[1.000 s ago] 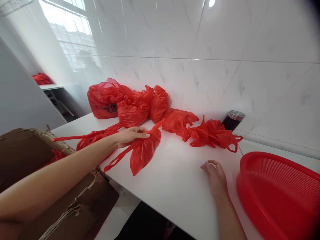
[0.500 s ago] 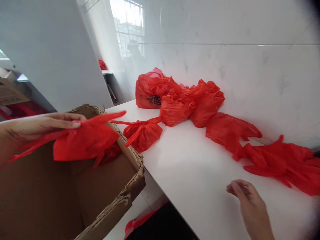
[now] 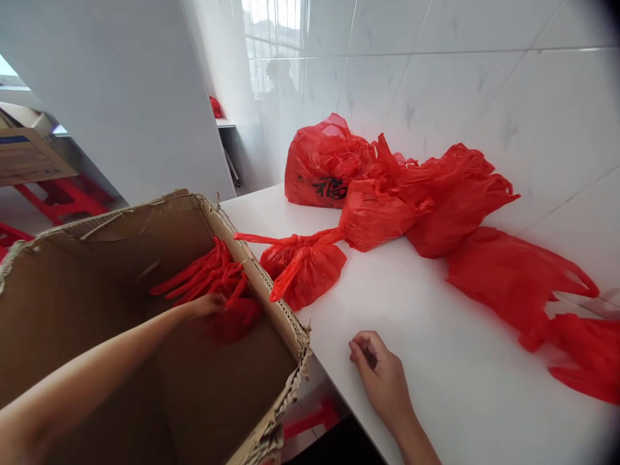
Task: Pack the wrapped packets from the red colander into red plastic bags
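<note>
My left hand reaches down inside a large open cardboard box, its fingers closed on a red plastic bag. Beside it in the box lie red bag handles in a bunch. Curled over the white table, my right hand has its fingers bent in and nothing showing between them. A tied red bag sits at the table's edge against the box, one of its ends lying over the rim.
Full red bags stand along the tiled wall, one with black lettering. Flatter red bags lie at the right. Red stools and another carton are at the far left.
My left hand has lowered the red bag from above the box's rim down into the box. My right hand has shifted left over the table, and the view has turned.
</note>
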Demonstrator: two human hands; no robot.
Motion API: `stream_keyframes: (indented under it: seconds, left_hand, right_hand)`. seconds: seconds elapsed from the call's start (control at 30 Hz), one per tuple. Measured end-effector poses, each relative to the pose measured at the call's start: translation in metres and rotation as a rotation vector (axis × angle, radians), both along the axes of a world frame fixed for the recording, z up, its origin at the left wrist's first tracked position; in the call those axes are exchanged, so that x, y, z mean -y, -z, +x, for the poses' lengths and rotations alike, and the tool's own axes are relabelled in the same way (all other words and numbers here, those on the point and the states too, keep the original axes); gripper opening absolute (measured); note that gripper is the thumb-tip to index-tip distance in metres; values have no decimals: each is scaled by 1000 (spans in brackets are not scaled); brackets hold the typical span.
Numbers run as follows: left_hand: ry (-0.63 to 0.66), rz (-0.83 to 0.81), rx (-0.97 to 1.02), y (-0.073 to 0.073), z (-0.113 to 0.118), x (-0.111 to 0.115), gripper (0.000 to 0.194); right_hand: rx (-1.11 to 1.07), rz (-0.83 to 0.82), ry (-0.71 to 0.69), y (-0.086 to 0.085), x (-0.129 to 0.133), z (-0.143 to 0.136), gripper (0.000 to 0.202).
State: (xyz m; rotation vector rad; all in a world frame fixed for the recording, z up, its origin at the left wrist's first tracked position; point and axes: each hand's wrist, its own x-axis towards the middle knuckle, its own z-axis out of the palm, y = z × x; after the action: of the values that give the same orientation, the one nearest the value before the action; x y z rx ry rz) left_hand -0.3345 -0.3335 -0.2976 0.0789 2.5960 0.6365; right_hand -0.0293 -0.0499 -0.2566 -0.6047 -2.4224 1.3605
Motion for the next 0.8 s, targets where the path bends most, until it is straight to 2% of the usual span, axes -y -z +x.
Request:
stream_keyframes:
  seconds: [0.1,0.2,0.3,0.37,0.43,0.47,0.57,0.63,0.7,0.73,0.8]
  left_hand:
    - [-10,-51,61,18,-14,-5,32]
    - [-57,-100,20,26,-21,-4,33]
    - [-80,-97,-68,25,-17,-1,32]
    - [-66,-56,-151,15,-15,-2,29]
    - [-58,2,-278,-8,-17,-6,25]
    - [-71,31,-364,-25,-20,-9,24]
    - [-170,109,-696,-95,-30,-26,27]
    - [-160,172,-900,-144,-28,-47,34]
    - [-9,234,-996,-178,-12,-76,36]
    - [111,250,-992,-188,-1,-93,34]
    - [366,229,-914,-191,23,-128,29]
  right_hand:
    - [17,17,8,-2,1,1,17]
    - [13,15,10,-4,3,0,17]
    - [13,3,11,-6,4,0,17]
    - [10,2,15,-6,3,0,19]
    - [1,0,13,-6,3,0,20]
    - [-6,-5,9,-5,2,0,20]
    - [-24,-28,-3,-4,2,0,19]
    - [-26,-36,0,-4,2,0,19]
    - [-25,-44,1,-5,2,0,19]
    - [-27,-50,-1,-5,2,0,18]
    - [-39,-65,-2,-6,2,0,18]
